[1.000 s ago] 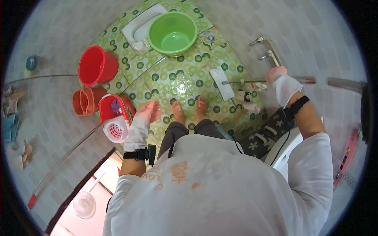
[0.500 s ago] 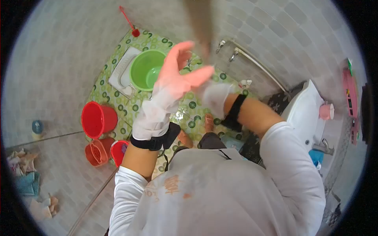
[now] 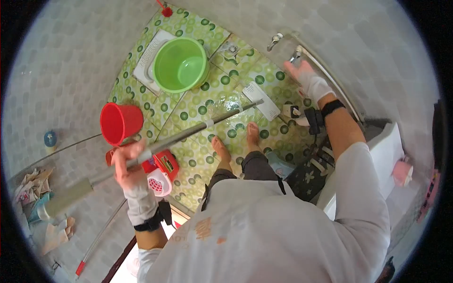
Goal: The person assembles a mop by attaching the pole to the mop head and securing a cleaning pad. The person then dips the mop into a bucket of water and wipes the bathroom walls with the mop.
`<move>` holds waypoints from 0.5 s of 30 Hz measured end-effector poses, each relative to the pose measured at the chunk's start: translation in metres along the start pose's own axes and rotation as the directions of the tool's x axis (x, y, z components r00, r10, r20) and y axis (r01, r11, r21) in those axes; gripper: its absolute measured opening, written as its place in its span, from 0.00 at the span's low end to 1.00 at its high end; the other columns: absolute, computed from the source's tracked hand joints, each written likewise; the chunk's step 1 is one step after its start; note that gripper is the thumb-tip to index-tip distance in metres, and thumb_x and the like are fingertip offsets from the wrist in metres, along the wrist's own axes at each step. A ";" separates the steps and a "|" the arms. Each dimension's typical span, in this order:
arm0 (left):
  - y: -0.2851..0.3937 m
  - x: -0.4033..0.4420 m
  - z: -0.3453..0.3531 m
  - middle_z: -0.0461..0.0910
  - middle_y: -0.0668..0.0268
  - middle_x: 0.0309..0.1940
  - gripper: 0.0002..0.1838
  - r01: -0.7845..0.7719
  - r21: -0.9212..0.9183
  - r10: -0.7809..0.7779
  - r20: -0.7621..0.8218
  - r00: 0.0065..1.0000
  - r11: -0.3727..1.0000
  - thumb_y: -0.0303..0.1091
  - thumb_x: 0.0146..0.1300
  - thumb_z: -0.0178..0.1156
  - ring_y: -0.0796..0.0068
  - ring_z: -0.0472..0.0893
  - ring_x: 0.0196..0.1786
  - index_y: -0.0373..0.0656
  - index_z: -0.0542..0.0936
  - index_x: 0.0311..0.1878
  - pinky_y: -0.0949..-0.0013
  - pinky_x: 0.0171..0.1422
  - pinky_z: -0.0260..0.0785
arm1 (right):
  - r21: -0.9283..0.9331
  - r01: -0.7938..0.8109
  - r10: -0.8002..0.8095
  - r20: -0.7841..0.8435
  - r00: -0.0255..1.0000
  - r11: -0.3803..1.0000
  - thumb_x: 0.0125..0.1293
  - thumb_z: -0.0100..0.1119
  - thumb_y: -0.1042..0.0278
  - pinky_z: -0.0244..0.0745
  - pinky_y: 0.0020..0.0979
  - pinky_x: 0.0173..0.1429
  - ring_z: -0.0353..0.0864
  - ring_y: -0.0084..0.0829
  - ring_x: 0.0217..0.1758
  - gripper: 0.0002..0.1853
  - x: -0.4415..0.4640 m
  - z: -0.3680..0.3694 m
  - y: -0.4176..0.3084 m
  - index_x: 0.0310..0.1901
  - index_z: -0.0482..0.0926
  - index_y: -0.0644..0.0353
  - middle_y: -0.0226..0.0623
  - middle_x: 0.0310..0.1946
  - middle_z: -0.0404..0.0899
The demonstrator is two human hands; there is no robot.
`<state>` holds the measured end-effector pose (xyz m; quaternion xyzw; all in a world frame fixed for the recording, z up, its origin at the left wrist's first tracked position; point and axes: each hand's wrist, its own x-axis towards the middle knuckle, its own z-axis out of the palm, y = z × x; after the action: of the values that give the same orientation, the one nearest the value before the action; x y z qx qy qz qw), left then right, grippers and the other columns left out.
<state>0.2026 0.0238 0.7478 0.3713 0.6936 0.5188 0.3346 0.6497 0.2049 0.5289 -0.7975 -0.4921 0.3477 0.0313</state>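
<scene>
My left hand [image 3: 126, 166], in a pink rubber glove with a whitish cuff, is closed around the long grey pole of a flat mop [image 3: 181, 135]. The pole slants across the view, its pale thick handle end at the lower left by the wall. The mop's white rectangular head [image 3: 262, 100] is on the wet floor at the other end. My right hand [image 3: 304, 79], gloved likewise, is stretched out beside the wall tap [image 3: 296, 54], fingers apart and holding nothing visible. Whether it touches the tap I cannot tell.
A green basin [image 3: 180, 66] stands over part of the white squat toilet [image 3: 146, 61]. Red bucket [image 3: 121, 123] and a red-and-white mop bucket [image 3: 163, 173] are at left. A white washbasin [image 3: 394, 146] juts out at right. A red brush [image 3: 166, 11] stands in the far corner.
My left hand has moved down and left and now grips the mop pole; before, it was open and raised. My right hand has moved right to the tap. The view has shifted.
</scene>
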 end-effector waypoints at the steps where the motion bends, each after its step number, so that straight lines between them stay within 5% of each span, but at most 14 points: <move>1: -0.005 -0.005 0.001 0.66 0.67 0.21 0.19 -0.089 -0.081 0.090 0.001 0.996 0.993 0.43 0.70 0.42 0.68 0.71 0.32 0.43 0.64 0.25 0.56 0.50 0.67 | 0.165 -0.111 0.117 -0.028 0.993 0.980 0.54 0.57 0.36 0.66 0.41 0.63 0.71 0.52 0.61 0.42 0.024 0.000 0.000 0.57 0.70 0.69 0.56 0.54 0.74; 2: -0.007 -0.010 0.001 0.62 0.68 0.18 0.20 -0.174 -0.158 0.176 -0.002 0.984 0.972 0.43 0.71 0.40 0.68 0.68 0.28 0.44 0.63 0.23 0.55 0.50 0.67 | 0.160 -0.113 0.116 -0.010 0.993 0.981 0.54 0.57 0.36 0.66 0.41 0.63 0.71 0.52 0.61 0.42 0.048 0.008 0.006 0.57 0.70 0.69 0.56 0.54 0.74; 4: 0.000 -0.018 -0.003 0.61 0.70 0.16 0.19 -0.211 -0.267 0.208 -0.042 0.977 0.940 0.39 0.70 0.42 0.72 0.65 0.24 0.46 0.61 0.21 0.59 0.46 0.66 | 0.109 -0.107 0.116 -0.083 0.990 0.988 0.54 0.62 0.42 0.76 0.39 0.36 0.81 0.42 0.32 0.33 0.085 0.028 0.019 0.50 0.73 0.65 0.49 0.39 0.80; 5: 0.007 -0.024 -0.007 0.60 0.72 0.14 0.20 -0.256 -0.382 0.244 -0.081 0.966 0.888 0.36 0.70 0.44 0.75 0.61 0.20 0.49 0.59 0.19 0.64 0.41 0.66 | 0.135 -0.037 0.045 -0.057 0.997 0.990 0.55 0.61 0.45 0.76 0.38 0.33 0.79 0.41 0.24 0.29 0.092 0.031 0.026 0.45 0.73 0.66 0.47 0.35 0.81; 7: 0.026 -0.025 -0.032 0.52 0.75 0.11 0.21 -0.257 -0.462 0.251 -0.076 0.965 0.849 0.41 0.71 0.41 0.77 0.52 0.18 0.51 0.58 0.18 0.67 0.35 0.59 | 0.060 -0.049 0.053 -0.072 0.996 0.997 0.56 0.60 0.49 0.76 0.37 0.34 0.80 0.39 0.26 0.26 0.110 0.034 0.038 0.45 0.73 0.66 0.46 0.34 0.80; 8: 0.046 -0.028 -0.027 0.52 0.75 0.11 0.21 -0.279 -0.411 0.191 -0.242 0.951 0.868 0.40 0.71 0.43 0.78 0.52 0.18 0.51 0.58 0.18 0.68 0.33 0.57 | -0.004 -0.062 0.061 -0.099 0.993 0.998 0.57 0.59 0.53 0.76 0.36 0.35 0.80 0.36 0.27 0.23 0.113 0.038 0.037 0.45 0.72 0.66 0.45 0.34 0.80; 9: 0.064 -0.028 -0.023 0.52 0.75 0.11 0.22 -0.292 -0.358 0.137 -0.400 0.906 0.887 0.40 0.70 0.44 0.79 0.53 0.18 0.51 0.58 0.17 0.69 0.32 0.54 | -0.061 -0.112 0.110 -0.028 0.994 0.992 0.59 0.58 0.59 0.73 0.42 0.50 0.78 0.51 0.49 0.22 0.068 0.007 -0.007 0.52 0.73 0.62 0.52 0.47 0.78; 10: 0.074 -0.030 -0.033 0.52 0.75 0.11 0.22 -0.288 -0.351 0.132 -0.407 0.904 0.891 0.40 0.70 0.44 0.79 0.53 0.18 0.51 0.58 0.17 0.69 0.32 0.54 | 0.005 0.067 -0.066 -0.096 0.993 0.998 0.60 0.57 0.60 0.74 0.40 0.48 0.79 0.49 0.46 0.22 0.099 0.024 0.035 0.53 0.72 0.63 0.50 0.47 0.78; 12: 0.087 -0.033 -0.067 0.51 0.75 0.11 0.22 -0.223 -0.651 0.130 -0.188 0.974 0.726 0.37 0.69 0.48 0.79 0.53 0.18 0.52 0.56 0.16 0.70 0.31 0.51 | 0.068 0.435 -0.412 -0.221 0.884 0.898 0.62 0.56 0.62 0.76 0.38 0.44 0.81 0.44 0.41 0.21 0.160 0.059 0.114 0.55 0.71 0.63 0.47 0.46 0.78; 15: 0.102 -0.034 -0.078 0.51 0.75 0.11 0.23 -0.293 -0.616 0.156 -0.266 0.951 0.731 0.33 0.67 0.51 0.79 0.53 0.18 0.52 0.55 0.16 0.71 0.31 0.48 | 0.332 0.254 -0.240 -0.085 0.967 0.909 0.67 0.50 0.68 0.76 0.30 0.40 0.79 0.34 0.37 0.16 0.086 0.014 0.058 0.53 0.70 0.65 0.42 0.42 0.77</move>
<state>0.1701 -0.0231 0.8675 0.2607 0.4500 0.7971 0.3068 0.7098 0.2406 0.4506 -0.7186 -0.5208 0.4036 0.2224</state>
